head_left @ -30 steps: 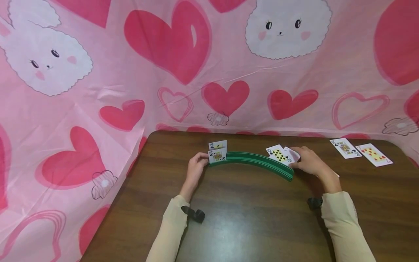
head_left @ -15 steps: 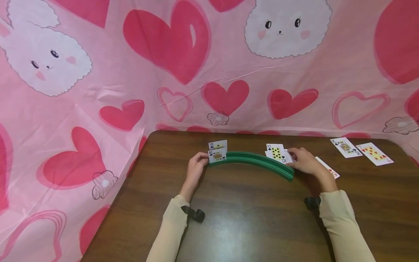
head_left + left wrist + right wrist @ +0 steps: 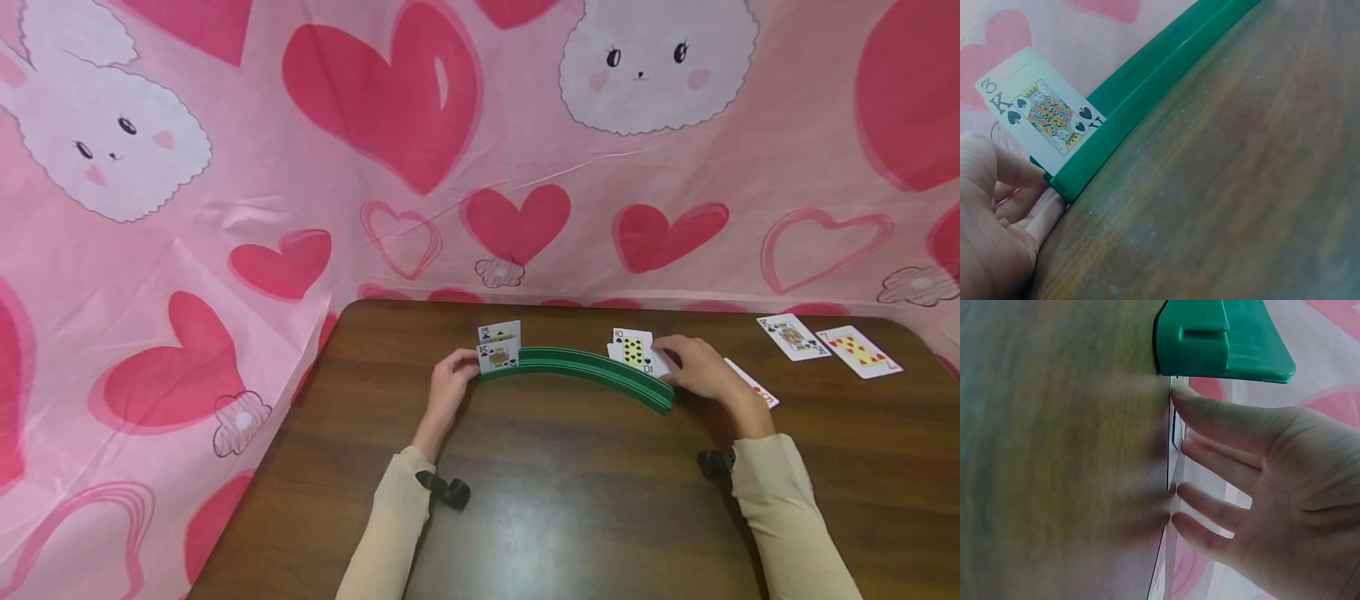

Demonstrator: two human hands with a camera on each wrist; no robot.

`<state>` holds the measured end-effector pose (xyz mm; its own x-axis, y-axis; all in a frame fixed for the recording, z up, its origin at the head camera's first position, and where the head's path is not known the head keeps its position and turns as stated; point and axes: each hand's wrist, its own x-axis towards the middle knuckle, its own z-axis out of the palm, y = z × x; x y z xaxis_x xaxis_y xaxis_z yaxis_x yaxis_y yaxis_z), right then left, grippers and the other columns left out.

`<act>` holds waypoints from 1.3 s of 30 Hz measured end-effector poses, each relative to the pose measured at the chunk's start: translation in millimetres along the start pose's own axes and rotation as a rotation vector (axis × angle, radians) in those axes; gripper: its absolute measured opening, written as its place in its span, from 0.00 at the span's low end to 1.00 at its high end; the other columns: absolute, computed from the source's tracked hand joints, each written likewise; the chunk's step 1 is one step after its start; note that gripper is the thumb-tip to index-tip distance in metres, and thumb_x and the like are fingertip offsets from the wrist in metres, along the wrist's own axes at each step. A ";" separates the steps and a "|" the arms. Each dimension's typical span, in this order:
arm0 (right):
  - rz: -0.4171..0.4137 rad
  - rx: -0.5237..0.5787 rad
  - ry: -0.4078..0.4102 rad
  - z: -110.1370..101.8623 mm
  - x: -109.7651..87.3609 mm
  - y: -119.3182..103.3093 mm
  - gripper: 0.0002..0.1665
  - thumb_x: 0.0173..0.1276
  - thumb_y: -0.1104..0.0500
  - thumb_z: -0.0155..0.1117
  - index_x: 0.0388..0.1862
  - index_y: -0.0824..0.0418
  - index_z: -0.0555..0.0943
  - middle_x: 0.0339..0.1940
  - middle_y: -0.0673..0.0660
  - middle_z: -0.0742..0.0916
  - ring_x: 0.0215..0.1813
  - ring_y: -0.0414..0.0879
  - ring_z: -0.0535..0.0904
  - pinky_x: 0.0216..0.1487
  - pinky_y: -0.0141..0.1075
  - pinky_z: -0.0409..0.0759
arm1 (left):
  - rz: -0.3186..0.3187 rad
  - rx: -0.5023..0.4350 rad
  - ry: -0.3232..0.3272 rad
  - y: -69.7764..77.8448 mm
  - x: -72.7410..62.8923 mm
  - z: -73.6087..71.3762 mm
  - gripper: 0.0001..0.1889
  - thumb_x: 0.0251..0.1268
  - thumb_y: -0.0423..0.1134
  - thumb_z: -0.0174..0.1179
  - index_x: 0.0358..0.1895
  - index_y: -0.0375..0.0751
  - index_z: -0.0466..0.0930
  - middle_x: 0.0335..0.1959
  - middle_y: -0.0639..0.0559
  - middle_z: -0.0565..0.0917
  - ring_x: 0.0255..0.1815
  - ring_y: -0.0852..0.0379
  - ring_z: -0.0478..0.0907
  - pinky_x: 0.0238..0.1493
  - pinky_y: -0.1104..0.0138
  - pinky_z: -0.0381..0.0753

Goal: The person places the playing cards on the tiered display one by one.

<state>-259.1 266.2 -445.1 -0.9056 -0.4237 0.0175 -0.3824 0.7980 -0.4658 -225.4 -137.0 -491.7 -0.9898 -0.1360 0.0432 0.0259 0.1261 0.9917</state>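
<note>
A curved green card holder lies on the brown table. At its left end stands a king of spades, with a 3 card showing behind it. My left hand holds that end of the holder, its fingertips right at the corner. Behind the holder's right part, a ten of spades overlaps another card whose face is mostly hidden. My right hand pinches these cards at their right side, thumb in front and fingers behind, close over the tabletop.
A king and a red seven lie face up at the far right. Another red card lies partly behind my right wrist. A pink heart-patterned cloth hangs along the table's back edge.
The ten of spades and the card beneath it have turned from slanted to straighter. My right hand has shifted slightly left, uncovering the red card by its wrist. My left hand stays put.
</note>
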 end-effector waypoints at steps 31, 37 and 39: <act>0.198 0.171 0.005 -14.9 -10.5 6.7 0.34 0.64 0.58 0.75 0.60 0.78 0.72 0.38 0.65 0.81 0.41 0.58 0.74 0.43 0.48 0.73 | -0.002 0.003 -0.016 1.5 1.4 1.0 0.11 0.69 0.22 0.57 0.50 0.26 0.84 0.51 0.36 0.86 0.53 0.46 0.82 0.57 0.58 0.79; 0.212 0.170 0.042 -22.4 -15.3 14.0 0.23 0.71 0.58 0.69 0.54 0.75 0.77 0.37 0.64 0.85 0.37 0.55 0.77 0.36 0.41 0.74 | 0.001 0.004 -0.019 1.3 0.6 0.5 0.11 0.69 0.22 0.56 0.50 0.26 0.83 0.51 0.36 0.86 0.53 0.46 0.82 0.57 0.57 0.79; 0.219 0.173 0.069 -24.9 -17.3 15.3 0.23 0.72 0.58 0.67 0.53 0.76 0.77 0.36 0.66 0.85 0.34 0.54 0.79 0.34 0.41 0.74 | -0.006 0.000 -0.016 1.1 0.6 0.7 0.11 0.69 0.22 0.56 0.50 0.26 0.84 0.51 0.36 0.86 0.53 0.47 0.82 0.56 0.59 0.79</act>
<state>-253.9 296.4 -430.4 -0.9757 -0.2147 -0.0427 -0.1450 0.7801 -0.6086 -226.0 -136.3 -490.7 -0.9921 -0.1205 0.0355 0.0203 0.1250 0.9919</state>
